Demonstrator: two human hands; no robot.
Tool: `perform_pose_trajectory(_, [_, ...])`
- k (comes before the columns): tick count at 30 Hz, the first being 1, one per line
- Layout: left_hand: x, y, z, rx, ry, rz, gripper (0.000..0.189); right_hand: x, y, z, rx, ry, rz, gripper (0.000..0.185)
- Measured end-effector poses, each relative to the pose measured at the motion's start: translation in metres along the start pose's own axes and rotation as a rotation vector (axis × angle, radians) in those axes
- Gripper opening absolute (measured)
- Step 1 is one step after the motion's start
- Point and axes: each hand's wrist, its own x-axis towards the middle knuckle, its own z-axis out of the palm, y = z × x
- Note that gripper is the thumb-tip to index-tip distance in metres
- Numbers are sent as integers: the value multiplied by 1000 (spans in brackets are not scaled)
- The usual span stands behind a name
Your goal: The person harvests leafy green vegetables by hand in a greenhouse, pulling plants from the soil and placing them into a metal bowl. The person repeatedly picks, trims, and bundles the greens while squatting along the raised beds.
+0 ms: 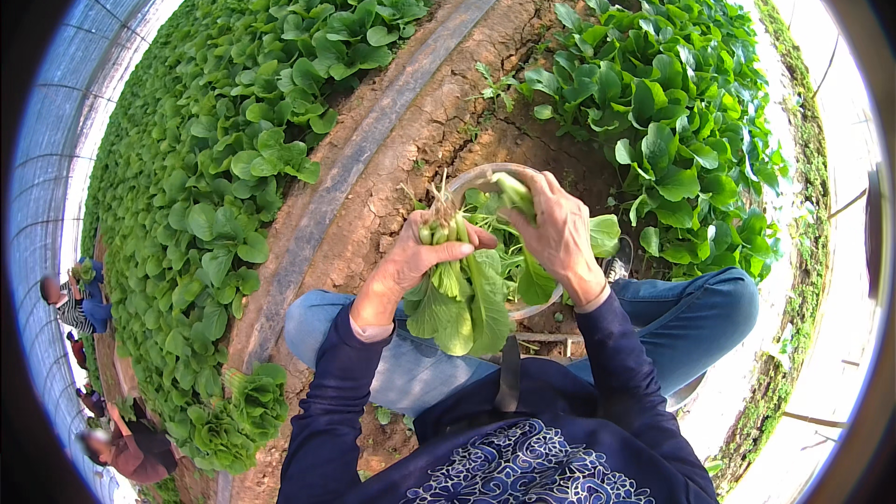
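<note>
My left hand (pixel 420 252) is closed round a bunch of leafy green vegetables (pixel 448 301), their thin roots pointing up and their leaves hanging down over my lap. To its right, my right hand (pixel 556 234) grips another leafy green plant (pixel 513 194) by its pale stem, the base pointing up and to the left. Below both hands stands a round, pale basin (pixel 493 169) with loose greens (pixel 483 203) in it, partly hidden by my hands and the held leaves.
Dense leafy beds lie left (pixel 231 105) and right (pixel 672 126). A flat dark strip (pixel 350 168) runs along the cracked soil. Cut greens (pixel 238 420) are heaped at lower left. Several people, one in a striped top (pixel 73 308), are at the far left.
</note>
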Motion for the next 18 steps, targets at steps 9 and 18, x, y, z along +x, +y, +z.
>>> perform_pose_trajectory(9, [1,9,6,-101,132,83,60,-15,-39,4,479,-37,26,30])
perform_pose_trajectory(18, [1,-4,-6,-139,13,81,79,-22,-61,19,210,-17,-133,26])
